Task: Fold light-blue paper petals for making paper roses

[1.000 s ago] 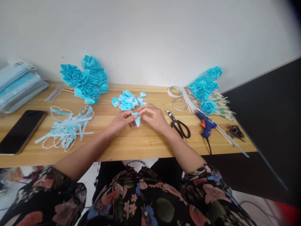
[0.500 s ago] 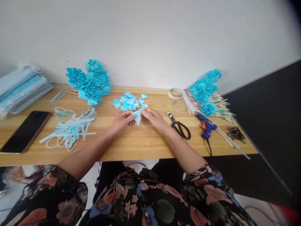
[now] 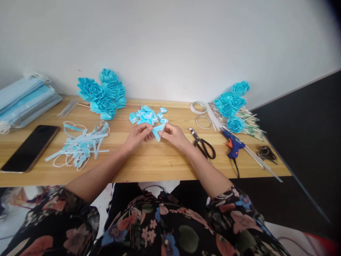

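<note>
Between my two hands is a small light-blue folded piece of mask fabric (image 3: 158, 131), triangular with its point downward. My left hand (image 3: 140, 136) pinches its left corner between thumb and fingers. On the other side my right hand (image 3: 173, 136) grips the right edge, thumb in front and fingers behind. Just beyond my fingers lies a loose pile of similar folded blue pieces (image 3: 147, 115), some with white edges showing.
At the left are blue face masks (image 3: 29, 101), a phone (image 3: 30, 147), cut strips with ear loops (image 3: 80, 145) and blue fabric flowers (image 3: 102, 92). Rightward lie tape rolls (image 3: 198, 107), scissors (image 3: 204, 143), a glue gun (image 3: 233, 142), sticks (image 3: 262, 163) and more blue flowers (image 3: 229, 103).
The folded piece has turned slightly and shows a flatter triangular face. My right thumb has moved down onto its front, while my left hand keeps its pinch.
</note>
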{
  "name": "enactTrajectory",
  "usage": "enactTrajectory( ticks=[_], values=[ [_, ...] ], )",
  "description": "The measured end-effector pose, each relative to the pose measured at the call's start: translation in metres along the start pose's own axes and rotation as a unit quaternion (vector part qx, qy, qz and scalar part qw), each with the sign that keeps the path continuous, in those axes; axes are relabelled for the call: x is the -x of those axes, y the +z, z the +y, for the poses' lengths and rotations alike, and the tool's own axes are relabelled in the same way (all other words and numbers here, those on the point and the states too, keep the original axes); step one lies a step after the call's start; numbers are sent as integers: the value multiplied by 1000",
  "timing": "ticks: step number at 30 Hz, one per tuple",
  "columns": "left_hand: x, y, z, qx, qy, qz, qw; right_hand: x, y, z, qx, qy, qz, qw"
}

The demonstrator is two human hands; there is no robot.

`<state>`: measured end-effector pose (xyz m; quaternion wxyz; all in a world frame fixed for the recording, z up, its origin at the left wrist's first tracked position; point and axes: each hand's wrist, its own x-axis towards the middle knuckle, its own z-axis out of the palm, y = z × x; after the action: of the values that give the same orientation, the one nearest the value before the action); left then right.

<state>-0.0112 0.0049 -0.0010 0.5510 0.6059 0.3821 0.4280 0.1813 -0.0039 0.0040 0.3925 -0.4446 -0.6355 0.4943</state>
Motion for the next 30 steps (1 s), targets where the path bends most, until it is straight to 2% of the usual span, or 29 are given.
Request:
enactTrajectory(
  ticks=[24,30],
  values=[
    [0,4,-3,4,-3,2,1000,-1,0,2,16,0,-3,1000],
    [1,6,-1,40,-24,0,999,-2,0,2,8,0,-2,1000]
  ],
)
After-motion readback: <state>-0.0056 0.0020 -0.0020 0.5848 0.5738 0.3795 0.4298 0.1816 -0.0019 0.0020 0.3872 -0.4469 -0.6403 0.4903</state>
